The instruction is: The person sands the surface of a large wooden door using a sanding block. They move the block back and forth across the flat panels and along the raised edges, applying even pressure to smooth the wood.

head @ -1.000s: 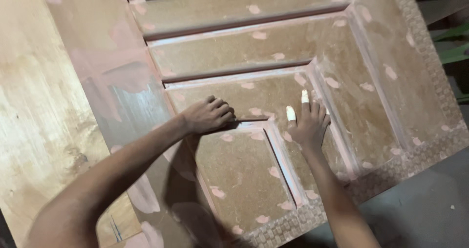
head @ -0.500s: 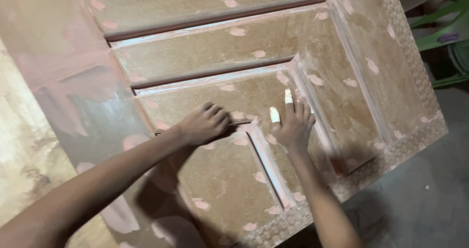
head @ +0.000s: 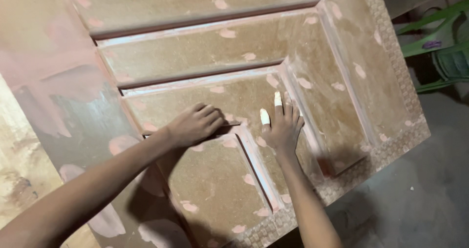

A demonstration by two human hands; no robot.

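Door panel (head: pixel 234 47) shifted rightward; left hand (head: pixel 195 125) clenched on dark tool (head: pixel 229 127), right hand (head: pixel 282 126) flat, green chair (head: pixel 439 47) aside.

A brown panelled door (head: pixel 234 82) lies flat and askew, dotted with pale pink filler patches; a thin dark tool (head: pixel 229 127), possibly a scraper, rests in its groove.

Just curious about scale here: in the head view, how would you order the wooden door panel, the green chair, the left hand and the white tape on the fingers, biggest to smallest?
1. Wooden door panel, filling most of the view.
2. Green chair, though it is farther off and cut by the edge, so unsure.
3. Left hand, about the same as the right hand.
4. White tape, smallest.
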